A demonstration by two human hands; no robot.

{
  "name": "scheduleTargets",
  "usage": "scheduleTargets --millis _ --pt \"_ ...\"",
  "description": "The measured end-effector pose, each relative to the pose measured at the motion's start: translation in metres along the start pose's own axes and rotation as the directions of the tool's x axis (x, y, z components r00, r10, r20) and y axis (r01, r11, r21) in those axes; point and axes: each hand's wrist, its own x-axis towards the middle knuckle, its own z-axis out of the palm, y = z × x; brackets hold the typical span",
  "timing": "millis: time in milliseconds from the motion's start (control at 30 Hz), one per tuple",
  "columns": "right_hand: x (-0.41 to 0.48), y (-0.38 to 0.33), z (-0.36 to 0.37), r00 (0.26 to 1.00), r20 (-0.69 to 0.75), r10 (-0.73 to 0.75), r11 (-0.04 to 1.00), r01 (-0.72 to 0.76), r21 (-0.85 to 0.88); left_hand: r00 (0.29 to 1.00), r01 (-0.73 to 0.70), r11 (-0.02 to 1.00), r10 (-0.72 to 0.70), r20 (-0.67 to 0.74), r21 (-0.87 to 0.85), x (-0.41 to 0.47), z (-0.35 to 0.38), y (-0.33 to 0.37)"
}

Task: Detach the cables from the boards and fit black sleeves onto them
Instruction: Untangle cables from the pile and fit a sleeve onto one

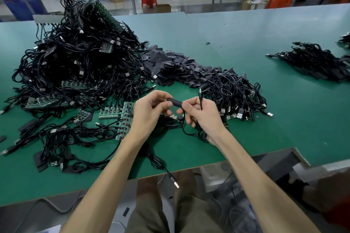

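Observation:
My left hand [149, 111] pinches one end of a black sleeve [175, 102] above the green table. My right hand [204, 117] grips the sleeve's other end and holds a coiled black cable [197, 134], whose small plug [200, 93] sticks up above the fingers. Just left of my hands lie green circuit boards [115, 112] with cables still attached. A heap of loose black sleeves [170, 68] lies beyond my hands. A big tangle of cables and boards [75, 58] fills the left side.
A pile of sleeved cables [236, 96] lies right of my hands, and another cable pile [314, 62] sits at the far right. A USB cable end [175, 183] hangs over the table's front edge [113, 185]. Benches and red stools stand behind.

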Motion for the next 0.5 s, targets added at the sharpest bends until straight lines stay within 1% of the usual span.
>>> scheduleTargets --millis 133,333,433,500 --pt "0.001 0.000 0.002 1.000 -0.009 0.002 1.000 -0.002 -0.003 1.000 -0.014 1.000 0.014 -0.018 -0.014 0.001 0.000 0.003" --pt "0.001 -0.002 0.002 1.000 -0.002 0.005 0.996 -0.005 0.086 1.000 -0.011 1.000 0.011 -0.009 0.010 0.010 -0.001 0.009" --pt "0.003 0.000 0.003 1.000 -0.009 0.008 0.992 -0.007 0.123 0.999 0.023 0.995 -0.025 -0.020 -0.100 0.021 -0.001 0.021" --pt "0.004 0.000 0.003 1.000 -0.018 0.013 0.990 -0.010 0.143 0.997 0.067 0.974 -0.075 -0.028 -0.218 0.028 -0.001 0.031"
